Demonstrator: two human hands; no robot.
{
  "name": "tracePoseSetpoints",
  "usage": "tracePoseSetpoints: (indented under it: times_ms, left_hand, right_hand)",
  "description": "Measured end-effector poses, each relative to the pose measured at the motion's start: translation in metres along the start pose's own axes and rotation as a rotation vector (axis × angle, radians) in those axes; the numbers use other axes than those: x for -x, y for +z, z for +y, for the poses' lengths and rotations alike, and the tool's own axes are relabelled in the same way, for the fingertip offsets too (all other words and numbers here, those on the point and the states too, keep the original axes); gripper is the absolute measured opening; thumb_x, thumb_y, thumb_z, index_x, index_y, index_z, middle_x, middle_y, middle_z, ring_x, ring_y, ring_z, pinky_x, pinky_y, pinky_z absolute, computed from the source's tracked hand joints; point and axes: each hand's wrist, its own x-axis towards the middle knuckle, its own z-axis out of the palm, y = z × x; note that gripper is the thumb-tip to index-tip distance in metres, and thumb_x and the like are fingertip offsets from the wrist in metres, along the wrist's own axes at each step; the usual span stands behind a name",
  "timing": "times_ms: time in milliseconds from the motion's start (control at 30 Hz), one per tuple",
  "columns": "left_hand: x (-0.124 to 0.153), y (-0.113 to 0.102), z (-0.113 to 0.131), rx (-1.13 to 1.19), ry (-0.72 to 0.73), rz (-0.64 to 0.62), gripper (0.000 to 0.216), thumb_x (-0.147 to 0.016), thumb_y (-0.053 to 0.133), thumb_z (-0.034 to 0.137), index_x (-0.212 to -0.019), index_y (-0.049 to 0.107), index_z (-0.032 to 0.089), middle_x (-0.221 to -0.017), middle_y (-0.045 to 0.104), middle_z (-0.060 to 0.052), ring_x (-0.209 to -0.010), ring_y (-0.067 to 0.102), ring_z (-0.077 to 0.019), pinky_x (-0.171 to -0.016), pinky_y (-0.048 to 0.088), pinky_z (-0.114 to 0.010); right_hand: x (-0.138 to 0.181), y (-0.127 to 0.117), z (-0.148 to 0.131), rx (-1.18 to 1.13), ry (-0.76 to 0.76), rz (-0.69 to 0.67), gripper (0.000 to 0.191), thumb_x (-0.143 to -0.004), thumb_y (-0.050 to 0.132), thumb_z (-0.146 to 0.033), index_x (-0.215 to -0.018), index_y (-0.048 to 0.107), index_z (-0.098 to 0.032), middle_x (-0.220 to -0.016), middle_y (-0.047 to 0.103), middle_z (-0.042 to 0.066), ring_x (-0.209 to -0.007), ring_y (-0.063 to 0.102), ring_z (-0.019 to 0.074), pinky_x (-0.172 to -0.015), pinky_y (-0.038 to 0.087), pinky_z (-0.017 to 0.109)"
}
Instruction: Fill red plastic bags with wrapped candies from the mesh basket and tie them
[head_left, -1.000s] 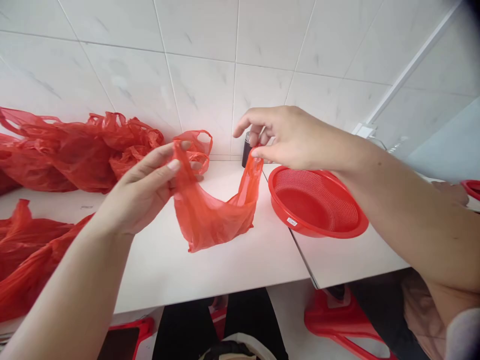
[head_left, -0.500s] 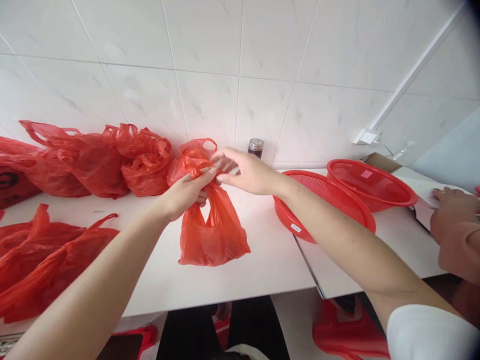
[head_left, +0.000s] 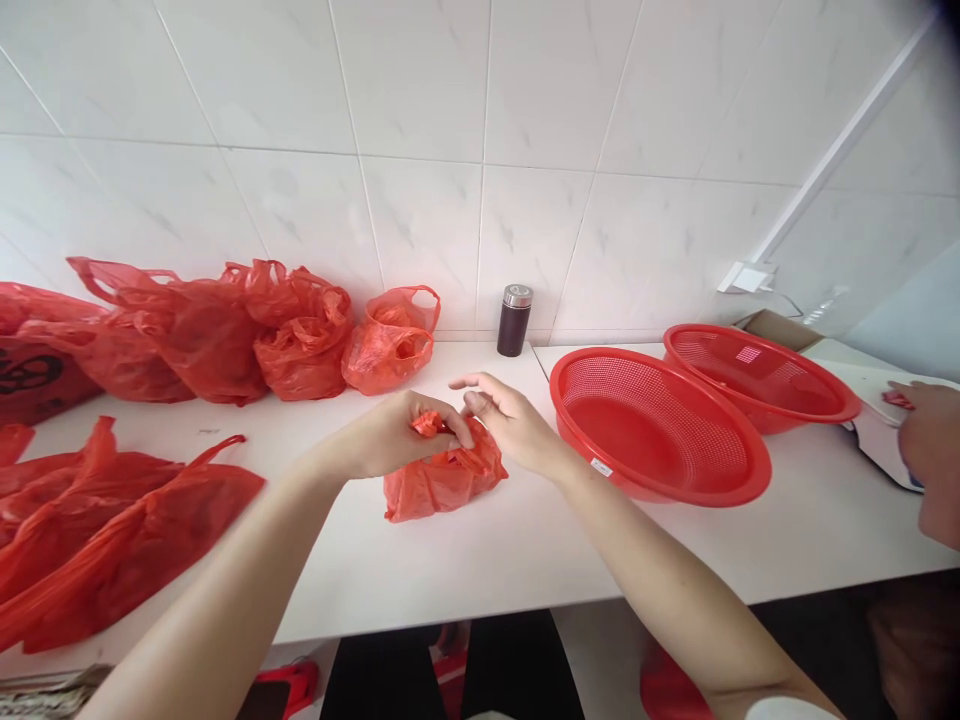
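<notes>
A small red plastic bag [head_left: 439,478] rests on the white table [head_left: 465,555] in front of me. My left hand [head_left: 401,435] is closed around its bunched handles at the top. My right hand [head_left: 506,420] touches the bag's right side, with its thumb and fingers pinching the plastic near the same bunch. The bag sits crumpled and low on the tabletop, and I cannot see what is inside it.
Several filled red bags [head_left: 225,330] line the tiled wall; flat red bags [head_left: 97,530] lie at the left edge. A dark flask [head_left: 514,320] stands by the wall. Two red colander baskets [head_left: 660,425] sit to the right. Another person's hand [head_left: 930,450] is at the far right.
The bag hung stretched between my raised hands, then dangled from my left hand. Now it has come down onto the table and both hands gather its top.
</notes>
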Motion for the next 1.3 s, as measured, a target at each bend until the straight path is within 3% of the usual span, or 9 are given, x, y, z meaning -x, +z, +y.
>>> tracePoseSetpoints:
  times_ms: [133, 300, 500, 667, 767, 900, 967, 1133, 1300]
  left_hand:
    - [-0.003, 0.024, -0.009, -0.22, 0.08, 0.32, 0.026, -0.067, 0.044, 0.005, -0.069, 0.062, 0.023, -0.066, 0.063, 0.003, -0.057, 0.054, -0.0137, -0.052, 0.038, -0.024]
    - [-0.001, 0.049, -0.022, -0.158, 0.262, 0.606, 0.031, -0.077, 0.043, 0.006, -0.096, 0.062, 0.022, -0.106, 0.066, -0.005, -0.093, 0.063, -0.0175, -0.076, 0.047, -0.027]
    - [0.021, 0.06, -0.05, -0.033, 0.068, 0.364, 0.034, -0.094, 0.04, 0.032, -0.118, 0.064, 0.025, -0.104, 0.07, -0.007, -0.092, 0.065, -0.02, -0.082, 0.049, -0.031]
    - [0.06, 0.075, -0.11, 0.03, -0.154, 0.47, 0.039, -0.094, 0.04, 0.047, -0.099, 0.07, 0.023, -0.098, 0.074, -0.005, -0.084, 0.064, -0.0195, -0.078, 0.048, -0.029]
    - [0.072, 0.091, -0.128, 0.125, -0.246, 0.53, 0.041, -0.094, 0.04, 0.05, -0.093, 0.069, 0.021, -0.097, 0.073, -0.006, -0.09, 0.064, -0.0204, -0.082, 0.048, -0.029]
    - [0.055, 0.115, -0.117, 0.231, -0.257, 0.786, 0.043, -0.097, 0.028, 0.049, -0.104, 0.06, 0.02, -0.112, 0.067, -0.008, -0.106, 0.062, -0.0197, -0.091, 0.047, -0.03]
    - [0.038, 0.124, -0.109, 0.217, -0.265, 0.809, 0.043, -0.098, 0.022, 0.047, -0.106, 0.056, 0.022, -0.115, 0.066, -0.007, -0.105, 0.062, -0.0176, -0.09, 0.047, -0.029]
    - [0.004, 0.133, -0.113, 0.059, -0.383, 0.695, 0.035, -0.097, 0.026, 0.046, -0.092, 0.053, 0.025, -0.09, 0.068, -0.002, -0.077, 0.061, -0.0179, -0.069, 0.044, -0.028]
    - [-0.011, 0.121, -0.129, -0.122, -0.456, 0.495, 0.015, -0.09, 0.04, 0.031, -0.086, 0.053, 0.027, -0.077, 0.066, 0.0, -0.064, 0.055, -0.0181, -0.059, 0.035, -0.026]
  right_hand:
    - [-0.006, 0.012, 0.028, -0.142, 0.044, -0.047, 0.029, -0.096, 0.042, -0.036, -0.119, 0.057, -0.027, -0.105, 0.065, 0.003, -0.095, 0.059, 0.0173, -0.085, 0.048, 0.034]
    - [0.003, 0.018, 0.028, -0.373, 0.047, -0.168, 0.016, -0.093, 0.05, -0.034, -0.1, 0.059, -0.023, -0.095, 0.063, 0.001, -0.09, 0.06, 0.0149, -0.084, 0.048, 0.031]
    - [0.025, 0.021, 0.026, -0.285, 0.089, -0.09, 0.024, -0.088, 0.057, -0.044, -0.083, 0.055, -0.02, -0.085, 0.063, 0.0, -0.081, 0.06, 0.0142, -0.078, 0.049, 0.031]
    - [0.039, 0.022, 0.078, -0.374, 0.32, 0.207, 0.037, -0.083, 0.059, -0.052, -0.07, 0.043, -0.021, -0.074, 0.062, 0.0, -0.076, 0.066, 0.0175, -0.072, 0.053, 0.032]
    - [0.042, 0.029, 0.106, -0.297, 0.39, 0.35, 0.039, -0.083, 0.056, -0.055, -0.071, 0.041, -0.022, -0.069, 0.06, 0.0, -0.073, 0.066, 0.0188, -0.067, 0.053, 0.032]
    - [0.043, 0.054, 0.103, -0.002, 0.338, 0.395, 0.033, -0.086, 0.05, -0.057, -0.085, 0.043, -0.025, -0.081, 0.064, 0.0, -0.076, 0.064, 0.0189, -0.069, 0.049, 0.033]
    - [0.043, 0.07, 0.096, 0.151, 0.326, 0.335, 0.037, -0.082, 0.056, -0.058, -0.097, 0.043, -0.026, -0.089, 0.065, 0.001, -0.079, 0.064, 0.0213, -0.071, 0.048, 0.035]
    - [0.046, 0.093, 0.109, 0.351, 0.255, 0.271, 0.028, -0.088, 0.05, -0.04, -0.109, 0.043, -0.024, -0.095, 0.066, 0.005, -0.084, 0.064, 0.0246, -0.07, 0.047, 0.035]
    - [0.042, 0.079, 0.138, 0.352, 0.282, 0.257, 0.012, -0.089, 0.042, -0.025, -0.101, 0.043, -0.027, -0.087, 0.067, -0.001, -0.075, 0.064, 0.0188, -0.064, 0.045, 0.027]
